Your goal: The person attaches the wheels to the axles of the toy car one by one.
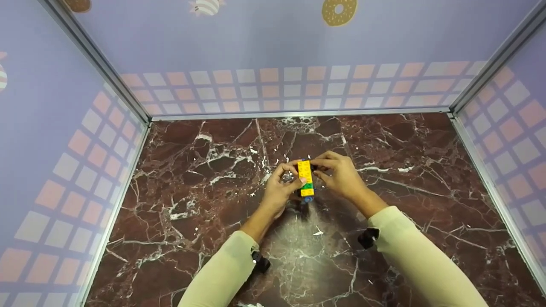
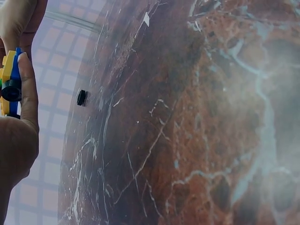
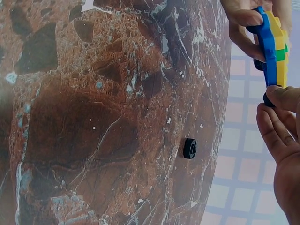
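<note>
A toy car [image 1: 304, 172] built of bricks, with a yellow top, a green band and a blue base, is held up over the table. My left hand [image 1: 277, 192] grips it from the left side, thumb on the top near the green brick. At the car's far right side, my right hand [image 1: 341, 177] pinches a small black wheel [image 3: 268, 100] between thumb and fingers, against the blue base [image 3: 268, 51]. Another black wheel [image 2: 11, 90] shows on the car's side in the left wrist view. How firmly the pinched wheel sits on the car is hidden by the fingers.
One loose black wheel [image 3: 190, 148] stands on the dark red marbled tabletop [image 1: 204, 204], beyond the hands. Lilac panels with pink and white squares [image 1: 268, 91] wall in the back and both sides. Dark wrist cameras [image 1: 367, 238] are strapped at the sleeves.
</note>
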Demonstrator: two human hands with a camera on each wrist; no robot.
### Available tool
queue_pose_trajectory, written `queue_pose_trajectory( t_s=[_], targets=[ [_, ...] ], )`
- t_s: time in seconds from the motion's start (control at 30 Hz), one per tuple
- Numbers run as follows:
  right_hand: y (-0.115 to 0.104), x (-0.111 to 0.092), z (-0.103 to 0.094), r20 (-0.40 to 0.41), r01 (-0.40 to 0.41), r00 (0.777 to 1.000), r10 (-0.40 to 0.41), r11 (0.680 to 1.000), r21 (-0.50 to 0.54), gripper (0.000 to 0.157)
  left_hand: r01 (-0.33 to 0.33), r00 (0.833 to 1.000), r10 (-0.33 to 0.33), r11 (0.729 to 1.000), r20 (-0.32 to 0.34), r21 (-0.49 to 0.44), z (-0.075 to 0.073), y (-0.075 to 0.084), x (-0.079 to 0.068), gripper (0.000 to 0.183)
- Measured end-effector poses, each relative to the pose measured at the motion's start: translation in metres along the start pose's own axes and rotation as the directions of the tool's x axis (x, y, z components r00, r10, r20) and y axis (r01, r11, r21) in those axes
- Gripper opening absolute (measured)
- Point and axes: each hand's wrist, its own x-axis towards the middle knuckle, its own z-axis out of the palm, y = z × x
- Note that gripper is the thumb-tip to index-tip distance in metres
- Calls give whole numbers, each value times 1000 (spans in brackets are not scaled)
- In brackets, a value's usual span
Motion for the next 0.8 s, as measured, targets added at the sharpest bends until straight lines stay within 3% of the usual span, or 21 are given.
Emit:
queue_pose_trajectory(
  t_s=[0.8],
  targets=[
    [0, -1, 2, -15, -35, 999, 36, 997, 68, 27, -32, 999, 32, 999, 12, -15, 3, 0, 1, 30]
  ],
)
